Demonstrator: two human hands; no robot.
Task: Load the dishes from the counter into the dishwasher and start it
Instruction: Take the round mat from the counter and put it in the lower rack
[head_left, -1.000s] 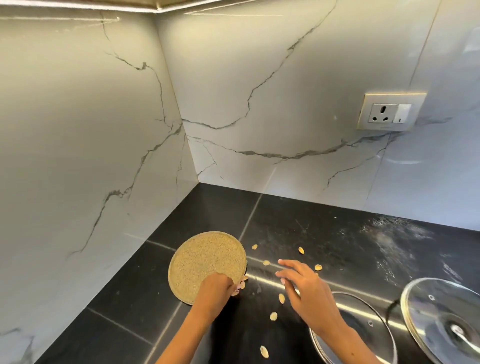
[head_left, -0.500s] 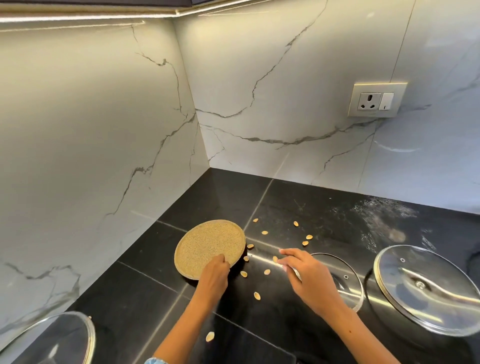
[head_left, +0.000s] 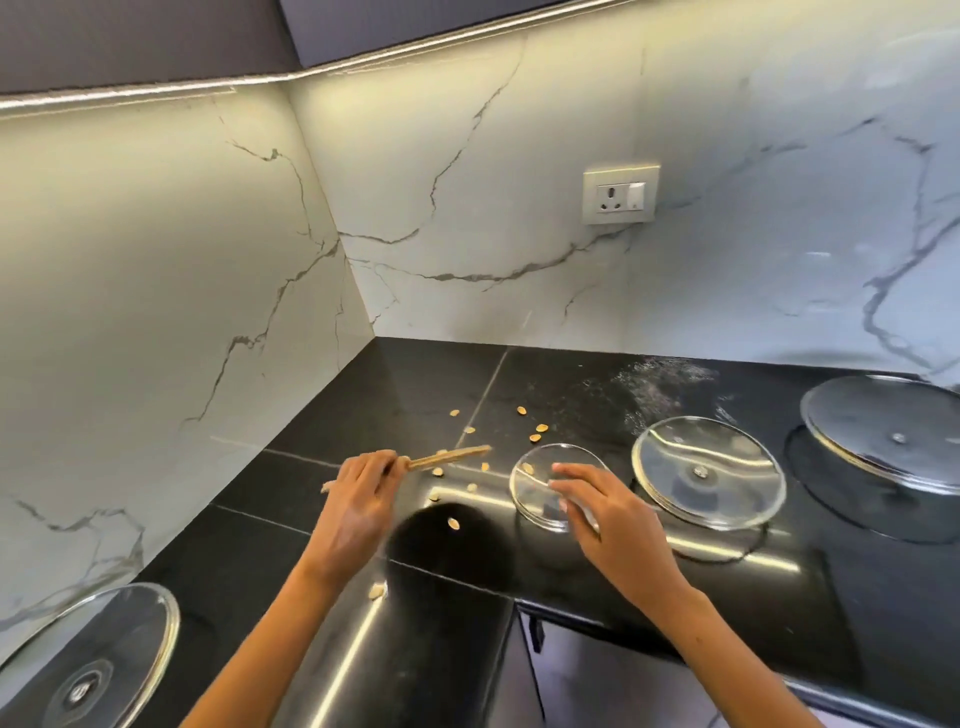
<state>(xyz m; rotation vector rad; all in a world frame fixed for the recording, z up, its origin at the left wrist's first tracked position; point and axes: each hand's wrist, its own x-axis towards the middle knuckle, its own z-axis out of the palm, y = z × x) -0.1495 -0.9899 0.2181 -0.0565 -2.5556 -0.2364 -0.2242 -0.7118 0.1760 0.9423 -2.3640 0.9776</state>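
A: Black tabletop (head_left: 597, 566) in a marble corner; left hand (head_left: 358, 499) holds the cork mat (head_left: 449, 458) tilted on edge, right hand (head_left: 608, 512) relaxed over the small glass lid (head_left: 545, 480).

B: Lift the lid by its rim; seeds (head_left: 535, 431) nearby.

Round tan cork trivet (head_left: 449, 458) was held edge-on and tilted above the black counter; four round clear glass lids lay flat: small (head_left: 540, 499), medium (head_left: 709, 470), large far right (head_left: 883, 431), one near left (head_left: 93, 660).
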